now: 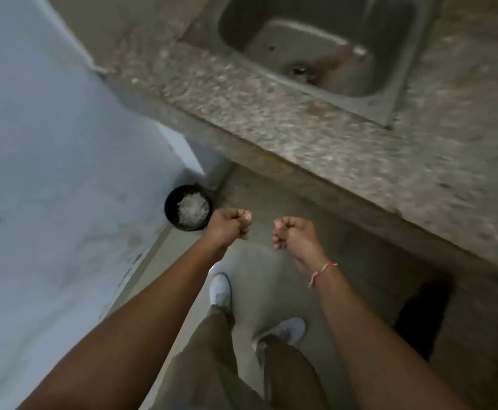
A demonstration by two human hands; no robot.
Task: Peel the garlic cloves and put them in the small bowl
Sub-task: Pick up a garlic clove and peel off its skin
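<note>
Both hands, the left hand (230, 226) and right hand (292, 234), hang fisted at mid-frame, contents unseen; anything dropped risks missing the black bin (189, 207) at left and scattering across the floor (271, 202).

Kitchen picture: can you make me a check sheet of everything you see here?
Surface: speckled stone counter with a metal sink set in it.
Job's things: no garlic or small bowl seen.
Clutter: black bin on the floor, holding pale scraps.
Hands: left hand and right hand, fingers curled; cannot tell if they hold anything.
Cables: nothing seen.
Surroundings: white wall, grey floor, white shoes.
</note>
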